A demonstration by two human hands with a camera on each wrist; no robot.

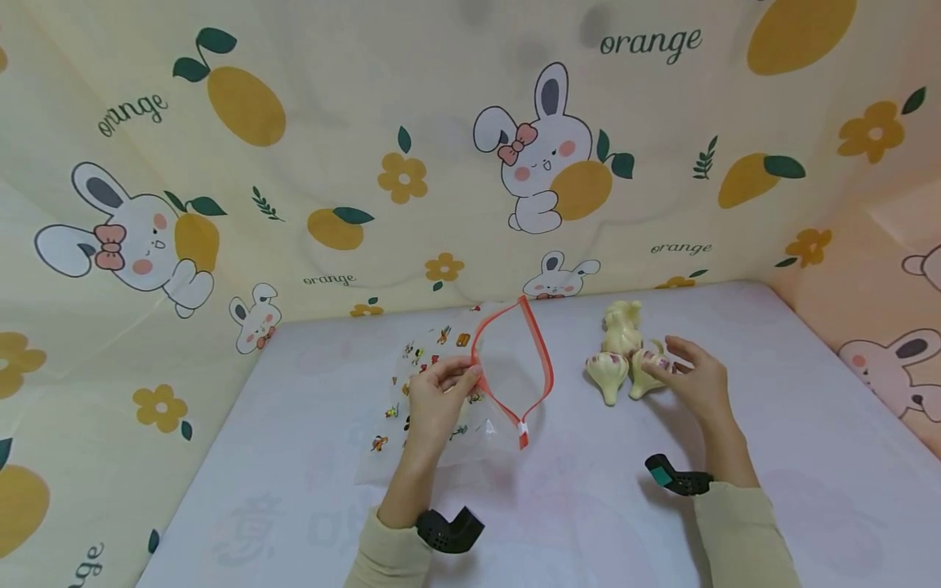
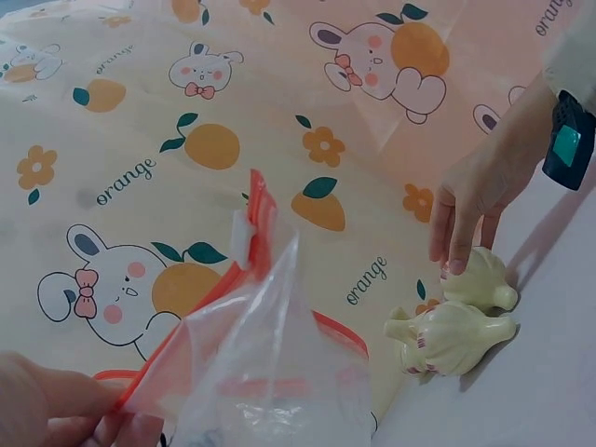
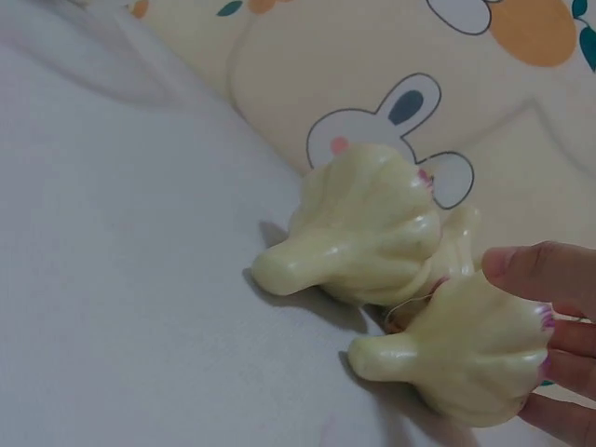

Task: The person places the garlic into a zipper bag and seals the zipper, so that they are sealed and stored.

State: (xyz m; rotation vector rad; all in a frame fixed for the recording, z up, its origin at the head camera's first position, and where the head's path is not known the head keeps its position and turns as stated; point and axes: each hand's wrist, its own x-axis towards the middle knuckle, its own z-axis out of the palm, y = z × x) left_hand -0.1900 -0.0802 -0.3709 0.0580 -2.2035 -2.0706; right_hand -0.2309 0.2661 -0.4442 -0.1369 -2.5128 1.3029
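My left hand (image 1: 441, 400) pinches the red zip rim of a clear zip bag (image 1: 434, 433) printed with small colourful pictures. The bag lies on the table with its mouth spread apart. In the left wrist view a white slider (image 2: 242, 239) sits on the red zip. Several glossy, pale garlic bulbs with purple marks lie to the right. My right hand (image 1: 698, 380) is at the rightmost garlic bulb (image 3: 475, 354), thumb over its upper side and fingers spread by its root end. Another garlic bulb (image 3: 363, 228) lies beside it, and more pale garlic (image 1: 622, 327) sits behind.
A white-covered table (image 1: 588, 506) bears everything. Behind it and at the sides hangs a cream cloth (image 1: 441, 98) printed with rabbits and oranges. Black camera mounts (image 1: 450, 531) are worn on both wrists.
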